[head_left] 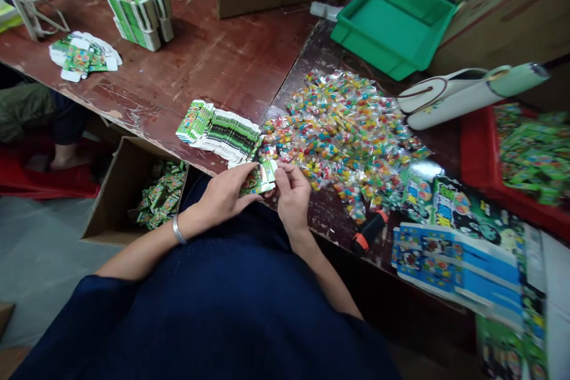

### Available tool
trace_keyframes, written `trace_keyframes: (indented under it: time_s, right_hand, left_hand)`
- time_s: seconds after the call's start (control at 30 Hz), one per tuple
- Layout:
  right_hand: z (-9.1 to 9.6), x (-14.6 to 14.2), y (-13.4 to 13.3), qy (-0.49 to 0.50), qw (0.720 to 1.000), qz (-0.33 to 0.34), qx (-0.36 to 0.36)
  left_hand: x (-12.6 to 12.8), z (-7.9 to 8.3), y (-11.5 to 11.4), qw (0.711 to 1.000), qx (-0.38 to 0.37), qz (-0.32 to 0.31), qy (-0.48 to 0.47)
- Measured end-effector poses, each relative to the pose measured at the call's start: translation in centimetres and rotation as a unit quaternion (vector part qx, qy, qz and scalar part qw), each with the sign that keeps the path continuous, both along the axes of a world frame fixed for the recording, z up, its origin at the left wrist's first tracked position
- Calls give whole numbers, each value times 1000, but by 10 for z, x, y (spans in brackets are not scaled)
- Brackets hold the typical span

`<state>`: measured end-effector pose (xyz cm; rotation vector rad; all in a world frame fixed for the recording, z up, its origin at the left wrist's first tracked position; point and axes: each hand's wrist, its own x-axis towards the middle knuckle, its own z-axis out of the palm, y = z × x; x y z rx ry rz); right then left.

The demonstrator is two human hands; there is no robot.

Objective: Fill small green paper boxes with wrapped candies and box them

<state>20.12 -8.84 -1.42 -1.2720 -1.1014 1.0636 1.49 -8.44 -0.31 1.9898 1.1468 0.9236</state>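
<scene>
Both hands meet at the near table edge around one small green printed box (260, 178). My left hand (225, 195), with a metal bangle on the wrist, grips the box's left side. My right hand (291, 197) pinches its right end flap with curled fingers. Just beyond the hands lies a fanned stack of flat green box blanks (220, 132). To the right spreads a big heap of small clear packets of coloured sweets (345, 127).
A cardboard carton (118, 193) on the floor at my left holds filled green boxes. Stacked boxes (140, 12) and loose blanks (82, 56) lie far left. A green tray (394, 21), a red tray (472, 148), printed sheets (463, 261) and an orange-black tool (369, 230) lie right.
</scene>
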Motion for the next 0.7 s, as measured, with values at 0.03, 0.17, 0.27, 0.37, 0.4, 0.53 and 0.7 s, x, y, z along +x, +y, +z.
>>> trace_keyframes:
  time_s: [0.03,0.17,0.27,0.37,0.4,0.53,0.7]
  right_hand:
    - [-1,1,-4,-11,1000,13,4]
    - [3,9,-15,-102,988,104,53]
    - [11,16,-12,-113,979,161,50]
    - [18,21,-6,-113,972,203,30]
    - [19,21,-5,-114,974,196,28]
    - [16,14,-6,-89,993,46,62]
    - [2,-1,-10,-44,998,20,40]
  left_hand:
    - [0,0,2,997,-56,-10,-46]
    - [-2,5,8,919,-291,-102,-247]
    - [-3,7,10,856,-392,-132,-310]
    - [-4,6,10,834,-430,-141,-315]
    - [-3,6,10,835,-430,-137,-314]
    - [1,3,11,848,-402,-65,-338]
    - [15,-8,7,875,-316,44,-364]
